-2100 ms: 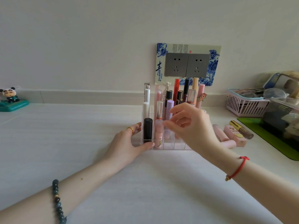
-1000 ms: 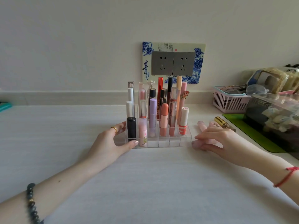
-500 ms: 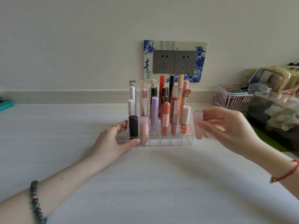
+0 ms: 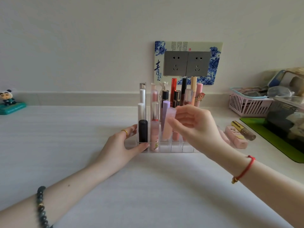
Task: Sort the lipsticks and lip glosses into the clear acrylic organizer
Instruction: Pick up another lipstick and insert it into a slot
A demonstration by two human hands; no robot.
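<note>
The clear acrylic organizer (image 4: 174, 148) stands mid-table, filled with several upright lipsticks and glosses, among them a black tube (image 4: 143, 130) and a lilac one (image 4: 165, 106). My left hand (image 4: 122, 145) grips the organizer's left front corner, thumb on the front wall. My right hand (image 4: 195, 125) holds a pale pink tube (image 4: 168, 124) by its upper part, tilted slightly, with its lower end inside a front-row slot. Loose on the table to the right lie a pink boxy lipstick (image 4: 236, 136), a gold-and-brown tube (image 4: 243, 130) and a pink tube (image 4: 224, 136) partly hidden by my wrist.
A pink slatted basket (image 4: 246, 105) and a clear box (image 4: 286, 117) on a green mat (image 4: 279, 143) crowd the right side. A panda figurine (image 4: 8, 102) stands far left by the wall. Sockets (image 4: 187, 63) sit on the wall behind the organizer.
My right hand picked the pale pink tube off the table at the right and carried it left over the organizer's front row. My left hand stayed on the organizer.
</note>
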